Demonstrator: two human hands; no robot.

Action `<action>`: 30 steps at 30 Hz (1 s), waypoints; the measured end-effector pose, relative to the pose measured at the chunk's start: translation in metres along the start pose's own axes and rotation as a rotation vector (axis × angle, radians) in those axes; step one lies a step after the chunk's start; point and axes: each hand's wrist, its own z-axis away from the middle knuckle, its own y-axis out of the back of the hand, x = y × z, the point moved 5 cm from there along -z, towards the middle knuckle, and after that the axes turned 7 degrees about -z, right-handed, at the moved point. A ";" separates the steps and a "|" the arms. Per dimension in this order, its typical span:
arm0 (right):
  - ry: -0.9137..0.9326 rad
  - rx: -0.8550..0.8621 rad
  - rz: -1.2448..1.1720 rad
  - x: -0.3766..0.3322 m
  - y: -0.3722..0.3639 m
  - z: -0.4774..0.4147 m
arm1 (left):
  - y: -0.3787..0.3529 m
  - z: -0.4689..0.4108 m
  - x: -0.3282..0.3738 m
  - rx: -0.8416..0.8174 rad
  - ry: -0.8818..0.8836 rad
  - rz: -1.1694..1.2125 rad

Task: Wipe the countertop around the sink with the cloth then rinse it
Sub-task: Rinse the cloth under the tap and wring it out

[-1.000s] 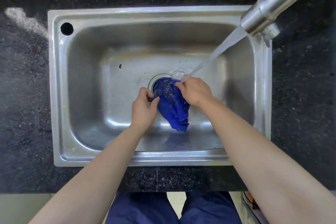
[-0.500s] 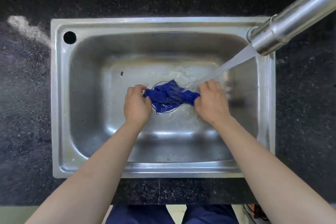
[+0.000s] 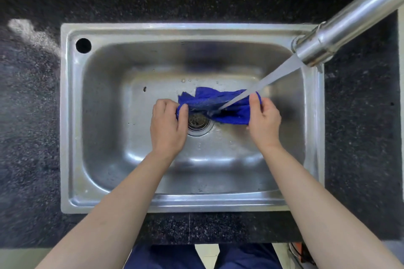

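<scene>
Both hands are down in the rectangular stainless steel sink [image 3: 65,129], with the crumpled blue cloth [image 3: 218,102] stretched between them. The left hand [image 3: 168,125] has its fingers curled over the cloth's left end, thumb pressed against the fabric. The right hand [image 3: 264,122] pinches the right end between thumb and curled fingers. Up and to the right of the right hand's fingers is the shiny steel tap spout [image 3: 341,28]. Its stream of water [image 3: 269,78] slants down and lands on the cloth between the 2 hands. The round metal drain [image 3: 197,121] sits right beside the left thumb, partly under the cloth's lower edge. Around the sink lies the speckled black stone countertop [image 3: 30,137]. Well off beyond the left fingers, up and to the left, there's a pale whitish smear [image 3: 28,30] on it, and a round dark hole [image 3: 83,45] in the sink's rim
</scene>
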 end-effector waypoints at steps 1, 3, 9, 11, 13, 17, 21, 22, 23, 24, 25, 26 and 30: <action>-0.044 0.026 0.028 0.005 0.006 -0.001 | 0.004 -0.001 0.005 0.033 0.023 0.028; -0.113 0.085 0.125 0.012 0.015 -0.002 | 0.008 -0.006 0.004 0.065 0.184 0.099; 0.320 -0.214 0.573 0.005 -0.013 0.001 | -0.019 -0.006 -0.026 -0.198 0.236 -0.031; 0.419 -0.519 0.821 0.019 -0.040 0.007 | -0.036 -0.001 -0.025 -0.361 0.016 -0.264; 0.437 -0.697 0.978 0.039 -0.060 0.016 | -0.048 0.006 -0.026 -0.470 -0.077 -0.360; 0.337 -0.680 0.749 0.044 -0.070 0.022 | -0.056 0.003 -0.027 -0.455 -0.062 -0.474; 0.164 -0.638 0.540 0.032 -0.059 0.019 | -0.055 0.003 -0.031 -0.451 -0.090 -0.462; 0.146 -0.598 0.514 0.029 -0.052 0.018 | -0.054 0.003 -0.034 -0.431 -0.080 -0.335; 0.128 -0.555 0.481 0.025 -0.045 0.017 | -0.052 0.004 -0.034 -0.430 -0.064 -0.197; 0.102 -0.523 0.439 0.024 -0.039 0.015 | -0.050 0.005 -0.032 -0.441 -0.054 -0.064; 0.086 -0.502 0.397 0.022 -0.034 0.014 | -0.046 0.005 -0.027 -0.459 -0.039 0.045; 0.081 -0.486 0.356 0.020 -0.030 0.014 | -0.043 0.006 -0.021 -0.478 -0.016 0.137; 0.144 -0.408 0.159 0.012 -0.019 0.012 | -0.036 0.003 -0.005 -0.418 0.188 0.441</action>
